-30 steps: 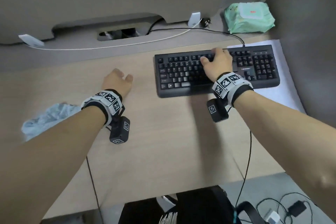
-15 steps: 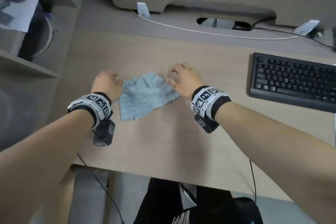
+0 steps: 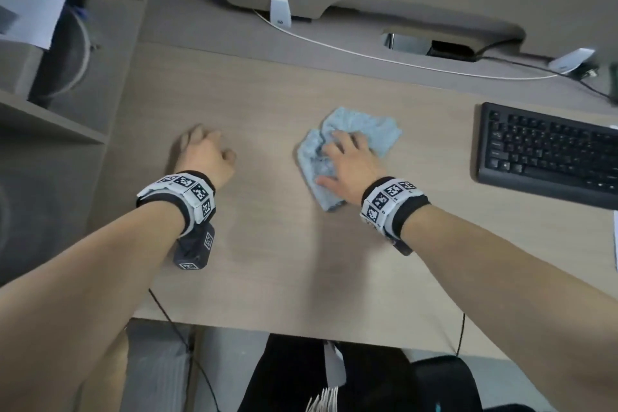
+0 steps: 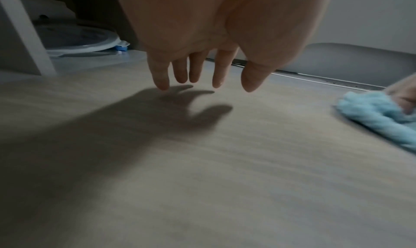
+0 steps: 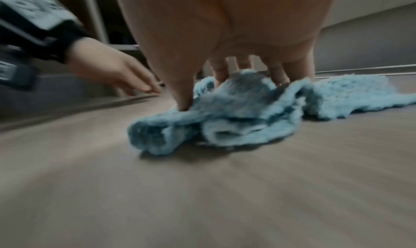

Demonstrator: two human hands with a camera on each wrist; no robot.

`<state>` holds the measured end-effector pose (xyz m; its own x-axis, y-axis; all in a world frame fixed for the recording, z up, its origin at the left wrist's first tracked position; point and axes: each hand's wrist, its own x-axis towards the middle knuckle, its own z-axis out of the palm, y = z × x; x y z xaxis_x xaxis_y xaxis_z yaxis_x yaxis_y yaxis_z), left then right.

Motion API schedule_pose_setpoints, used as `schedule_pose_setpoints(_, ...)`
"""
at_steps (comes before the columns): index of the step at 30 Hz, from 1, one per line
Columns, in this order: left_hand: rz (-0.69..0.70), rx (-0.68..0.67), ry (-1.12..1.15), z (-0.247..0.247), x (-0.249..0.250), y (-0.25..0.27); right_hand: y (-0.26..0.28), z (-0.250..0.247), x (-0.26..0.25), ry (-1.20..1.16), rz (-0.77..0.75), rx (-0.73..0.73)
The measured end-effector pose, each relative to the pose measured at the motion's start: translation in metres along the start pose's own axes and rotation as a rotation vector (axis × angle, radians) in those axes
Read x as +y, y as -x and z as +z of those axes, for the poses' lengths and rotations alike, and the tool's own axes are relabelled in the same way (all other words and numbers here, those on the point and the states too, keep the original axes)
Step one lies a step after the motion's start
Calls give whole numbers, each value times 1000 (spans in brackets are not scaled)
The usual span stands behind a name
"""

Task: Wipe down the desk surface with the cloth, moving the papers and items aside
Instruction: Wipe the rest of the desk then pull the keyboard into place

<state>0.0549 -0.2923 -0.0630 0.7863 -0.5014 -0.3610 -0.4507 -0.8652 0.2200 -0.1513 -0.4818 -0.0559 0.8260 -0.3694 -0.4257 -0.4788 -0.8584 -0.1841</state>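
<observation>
A light blue fluffy cloth [image 3: 368,130] [image 5: 236,120] lies bunched on the pale wooden desk [image 3: 301,261], left of the keyboard. My right hand [image 3: 347,160] [image 5: 225,91] lies on top of it, fingers spread and pressing down, the thumb dug into a fold. My left hand [image 3: 200,154] [image 4: 202,84] is apart from the cloth, further left, with straight relaxed fingers just over the bare desk and nothing in it. The left wrist view catches the cloth [image 4: 378,120] at its right edge.
A black keyboard [image 3: 548,154] sits at the right, with a sliver of white paper [image 3: 616,244] at the frame edge. A white cable [image 3: 368,55] runs along the back. A shelf unit [image 3: 50,110] borders the desk's left side.
My right hand left the keyboard and came to the cloth. Half a second ago both hands were at the cloth; now the left has let go and the right has pushed it rightward.
</observation>
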Motion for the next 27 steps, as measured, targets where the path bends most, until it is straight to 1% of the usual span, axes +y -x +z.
schedule_pose_setpoints(2, -2, 10, 1, -2, 9, -4, -3, -2, 49, -27, 201, 64)
schedule_pose_setpoints(4, 6, 6, 4, -1, 18, -9, -6, -9, 93, -63, 387, 99)
schedule_pose_setpoints(6, 5, -12, 7, -1, 28, -12, -12, -15, 119, -118, 514, 93)
schedule_pose_setpoints(7, 5, -16, 4, 0, 32, -15, -19, -19, 123, -134, 542, 95)
schedule_pose_setpoints(8, 2, -25, -2, 1, 36, -17, -25, -21, 120, -137, 538, 98)
schedule_pose_setpoints(10, -16, -53, -9, 2, 41, -19, -34, -23, 94, -130, 447, 82)
schedule_pose_setpoints(13, -46, -44, -12, 3, 49, -23, -31, -9, 51, -53, 157, 10)
schedule_pose_setpoints(14, -46, -42, -16, 2, 51, -26, -26, -4, 48, -45, 82, -6)
schedule_pose_setpoints(15, -46, -44, -24, 1, 53, -29, -22, -4, 53, -50, 47, 0)
schedule_pose_setpoints(16, -51, -46, -33, -2, 53, -31, -19, -5, 66, -61, 55, 15)
schedule_pose_setpoints(17, -51, -45, -41, -5, 53, -34, -18, -10, 82, -75, 112, 30)
schedule_pose_setpoints(20, -56, -58, -67, -7, 52, -36, -21, -24, 133, -124, 373, 67)
schedule_pose_setpoints(22, -55, -67, -74, -4, 50, -35, -37, -28, 144, -133, 478, 106)
schedule_pose_setpoints(24, -52, -66, -73, -2, 49, -34, -63, -33, 134, -107, 558, 102)
schedule_pose_setpoints(25, -53, -64, -64, 0, 48, -35, -76, -37, 125, -104, 562, 79)
schedule_pose_setpoints(26, -61, -70, -54, 0, 48, -35, -88, -40, 113, -101, 528, 61)
schedule_pose_setpoints(27, -60, -71, -53, 1, 47, -35, -96, -45, 102, -95, 457, 57)
